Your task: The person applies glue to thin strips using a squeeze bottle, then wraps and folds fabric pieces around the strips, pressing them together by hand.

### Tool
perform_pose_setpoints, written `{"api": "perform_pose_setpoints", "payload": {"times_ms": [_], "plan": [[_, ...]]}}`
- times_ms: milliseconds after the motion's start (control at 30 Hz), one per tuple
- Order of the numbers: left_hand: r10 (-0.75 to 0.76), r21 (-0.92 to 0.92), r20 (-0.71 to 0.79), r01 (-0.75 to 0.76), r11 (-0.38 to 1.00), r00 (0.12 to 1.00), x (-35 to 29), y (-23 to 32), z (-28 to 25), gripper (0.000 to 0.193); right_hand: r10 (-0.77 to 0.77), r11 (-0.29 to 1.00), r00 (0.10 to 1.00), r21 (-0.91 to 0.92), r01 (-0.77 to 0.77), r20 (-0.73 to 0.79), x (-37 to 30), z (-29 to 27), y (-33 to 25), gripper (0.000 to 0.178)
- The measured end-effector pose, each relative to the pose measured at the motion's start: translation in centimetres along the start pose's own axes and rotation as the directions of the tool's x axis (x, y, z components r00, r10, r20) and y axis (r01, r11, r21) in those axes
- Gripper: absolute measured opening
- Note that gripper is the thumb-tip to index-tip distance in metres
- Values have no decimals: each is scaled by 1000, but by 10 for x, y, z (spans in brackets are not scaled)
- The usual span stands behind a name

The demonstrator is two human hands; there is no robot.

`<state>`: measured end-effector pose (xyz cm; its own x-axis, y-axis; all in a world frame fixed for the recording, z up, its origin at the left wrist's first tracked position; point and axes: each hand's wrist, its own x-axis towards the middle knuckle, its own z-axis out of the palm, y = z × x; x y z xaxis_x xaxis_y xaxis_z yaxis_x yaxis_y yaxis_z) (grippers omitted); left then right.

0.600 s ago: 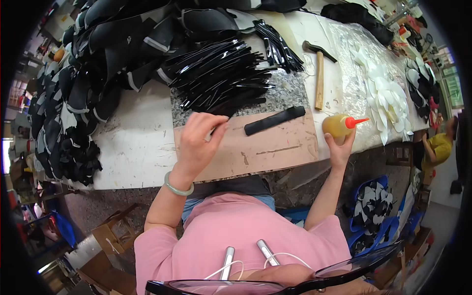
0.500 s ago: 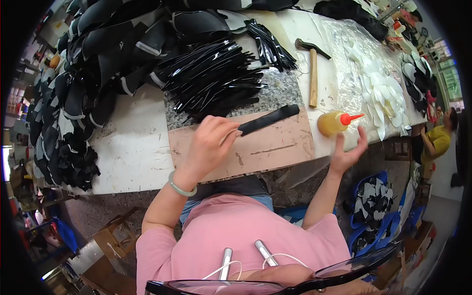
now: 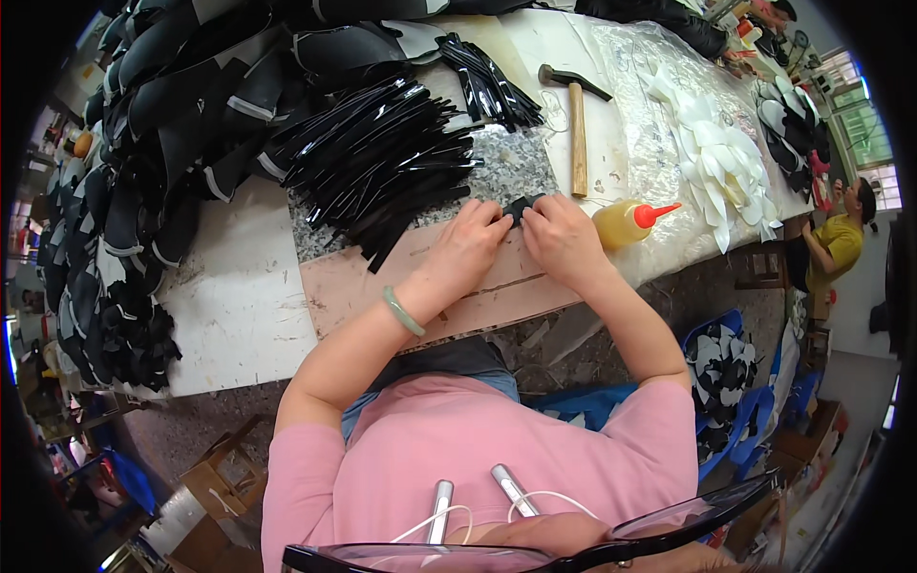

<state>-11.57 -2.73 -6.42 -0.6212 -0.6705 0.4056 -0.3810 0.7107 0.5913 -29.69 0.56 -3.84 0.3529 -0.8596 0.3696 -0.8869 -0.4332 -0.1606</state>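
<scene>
Above the pale brown board (image 3: 334,282), both hands meet at a short visible part of a black strip (image 3: 519,208). My left hand (image 3: 463,246) has its fingertips closed on the left side of it. From the right, my right hand (image 3: 565,241) pinches the other side, thumb and fingers bent together. Most of the strip is hidden by the fingers, so I cannot tell whether it is folded. Just right of my right hand is a squeeze bottle (image 3: 616,227) of yellowish liquid with a red nozzle. A heap of shiny black strips (image 3: 373,153) lies beyond my left hand.
A wooden-handled hammer (image 3: 578,138) lies beyond the bottle. White cut pieces (image 3: 712,158) sit on clear plastic sheeting at the right. Large black pieces with grey edging (image 3: 172,134) are piled along the left. A person in yellow (image 3: 841,244) is at the far right.
My right hand has moved left from beside the bottle onto the black strip. The strip, earlier stretched out across the board from my left hand, is now mostly covered by both hands.
</scene>
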Motion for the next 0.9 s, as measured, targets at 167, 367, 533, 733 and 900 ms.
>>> {"api": "perform_pose_setpoints", "payload": {"times_ms": [167, 367, 533, 733, 900], "plan": [[0, -13, -17, 0, 1000, 1000, -2, -2, 1, 23, -173, 948, 963, -229, 220, 206, 9, -2, -4, 10], [15, -20, -28, -15, 1000, 999, -2, 0, -2, 25, -88, 995, 996, 45, 89, -14, 15, 6, 11, 11], [2, -38, 6, -1, 999, 1000, -1, 0, -6, 22, 290, 940, 949, 223, -258, -122, 10, -3, 20, 13], [-11, -49, -3, 11, 999, 1000, 3, -2, -3, 34, 481, 874, 867, 158, -460, -132, 6, 6, 19, 9], [3, 108, 28, -6, 994, 1000, 3, 5, 4, 39, 517, 816, 855, 287, -502, 25, -5, -18, 21, 12]]}}
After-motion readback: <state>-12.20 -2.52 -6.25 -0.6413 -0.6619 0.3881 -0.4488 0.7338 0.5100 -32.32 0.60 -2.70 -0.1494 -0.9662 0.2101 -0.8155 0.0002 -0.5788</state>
